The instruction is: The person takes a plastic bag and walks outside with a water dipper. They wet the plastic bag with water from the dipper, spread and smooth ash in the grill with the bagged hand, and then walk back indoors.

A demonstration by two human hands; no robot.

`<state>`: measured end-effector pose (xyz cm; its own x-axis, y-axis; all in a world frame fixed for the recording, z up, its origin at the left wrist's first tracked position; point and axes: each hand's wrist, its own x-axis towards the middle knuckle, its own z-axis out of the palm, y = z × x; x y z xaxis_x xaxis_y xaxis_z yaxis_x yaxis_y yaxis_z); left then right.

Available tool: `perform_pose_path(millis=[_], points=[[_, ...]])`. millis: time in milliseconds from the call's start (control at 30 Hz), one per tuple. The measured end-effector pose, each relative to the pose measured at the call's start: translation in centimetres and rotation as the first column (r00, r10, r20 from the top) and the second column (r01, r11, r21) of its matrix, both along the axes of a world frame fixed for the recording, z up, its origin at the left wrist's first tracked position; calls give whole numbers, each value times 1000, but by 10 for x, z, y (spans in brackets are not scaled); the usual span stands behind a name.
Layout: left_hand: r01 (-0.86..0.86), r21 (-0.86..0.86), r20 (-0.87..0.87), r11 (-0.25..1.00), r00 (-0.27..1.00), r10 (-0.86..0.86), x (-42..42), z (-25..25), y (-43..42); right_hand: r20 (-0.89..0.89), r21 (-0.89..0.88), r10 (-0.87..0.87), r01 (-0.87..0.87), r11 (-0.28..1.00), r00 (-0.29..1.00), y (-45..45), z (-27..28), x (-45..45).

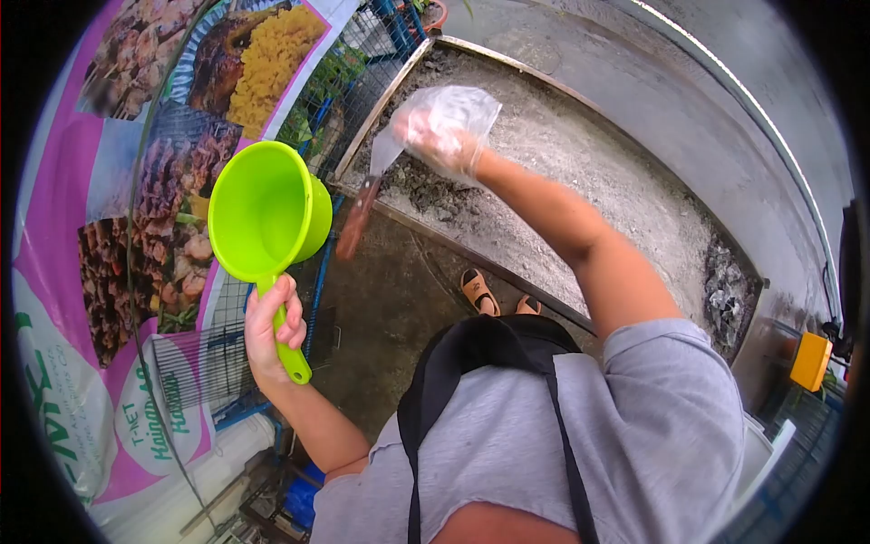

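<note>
My left hand (274,317) is wrapped round the handle of a lime-green plastic dipper (313,213). The dipper is raised at the left, its round opening facing me, and no contents show inside. Over the near left part of a long ash-filled grill (580,181) is my right hand (439,136), covered by a loose clear plastic glove or bag and blurred. Beside its fingertips is the blade of a spatula (359,218), whose wooden handle sticks out past the grill's edge. Whether my fingers touch the blade, or how they are bent, I cannot make out.
A printed food banner (82,181) hangs at the left on wire fencing (227,344). Behind the grill rises a grey metal sheet (707,109). Dark lumps (725,290) sit in the ash at the right end. A yellow object (810,361) is at the far right.
</note>
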<state>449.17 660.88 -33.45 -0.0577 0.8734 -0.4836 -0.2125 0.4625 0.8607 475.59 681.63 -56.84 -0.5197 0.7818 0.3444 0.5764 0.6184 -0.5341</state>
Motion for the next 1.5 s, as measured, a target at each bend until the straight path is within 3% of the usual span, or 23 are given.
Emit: perform_pose_path(millis=[33, 100, 167, 300, 433, 533, 700, 767, 867, 967, 1000, 1033, 1067, 1100, 1133, 1167, 1200, 1267, 1300, 1333, 1433, 1467, 1500], points=[[-2, 3, 3, 1000, 1000, 2, -1, 1, 0, 220, 265, -33, -27, 964, 975, 17, -1, 5], [-10, 10, 5, 1000, 1000, 10, -2, 3, 0, 138, 417, -171, 100, 904, 976, 25, 0, 24], [-36, -8, -63, 999, 997, 36, 3, 5, 0, 168, 265, -168, 119, 957, 971, 42, 18, 43], [-1, -17, -30, 1000, 1000, 0, -1, 1, 0, 21, 385, -177, 155, 910, 984, 54, 4, 42], [3, -26, -14, 1000, 1000, -3, -4, -2, 0, 92, 266, -222, 191, 945, 971, 40, 4, 15], [1, -31, -16, 1000, 1000, -1, -5, 0, 1, 298, 222, -250, 188, 957, 921, 40, 4, 9], [-6, -24, -5, 1000, 1000, 6, -8, 1, 0, 121, 65, -20, 12, 998, 992, 36, 10, 41], [-21, -4, 4, 1000, 1000, 21, -8, 0, -2, 35, -4, -61, 61, 998, 997, 10, 18, 72], [6, 14, -3, 1000, 1000, -6, -8, 0, -4, -161, -190, -303, 272, 943, 939, -29, 20, 125], [-4, -14, -6, 1000, 1000, 4, -8, -2, -2, -425, -551, -656, 397, 734, 624, -52, 5, 145], [4, -14, -3, 1000, 1000, -4, -6, -2, -2, -527, -723, -741, 238, 648, 417, -52, 0, 141], [-7, -20, -15, 1000, 1000, 7, -3, -3, -1, -587, -810, -803, -66, 583, 106, -50, -2, 129], [-18, -30, -29, 999, 999, 17, 0, -3, 0, -486, -740, -840, -397, 542, -240, -47, -5, 114], [-8, -33, -31, 999, 999, 7, 2, -4, 0, -416, -680, -860, -527, 509, -295, -45, -1, 89], [-2, -28, -24, 1000, 1000, 1, 4, -5, 0, -497, -820, -780, 88, 565, 379, -45, 11, 57], [4, -24, -17, 1000, 1000, -5, 6, -7, 1, 5, -415, -589, 537, 735, 808, -47, 19, 26], [14, -28, -21, 1000, 1000, -15, 8, -9, 1, -515, -648, -652, 245, 721, 556, -54, 4, -12], [-2, -26, 47, 1000, 999, 3, 11, -11, 2, -776, -631, -609, -177, 755, 168, -56, -53, -57], [-4, -27, 38, 1000, 999, 5, 11, -10, 2, -391, -489, -379, 159, 857, 839, -65, -41, -50], [5, -40, 48, 999, 999, -3, 11, -10, 2, 235, 54, -270, 265, 963, 934, -75, -27, -42], [4, -35, 45, 999, 999, -3, 11, -7, 3, 242, 89, -200, 183, 979, 950, -98, -14, -16], [-1, -33, 42, 999, 999, 2, 7, -8, 2, -52, 200, -3, 14, 980, 999, -94, -67, -5], [-6, -34, 39, 999, 999, 7, 6, -9, 0, -51, 197, 0, 10, 980, 999, -95, -67, -7]])
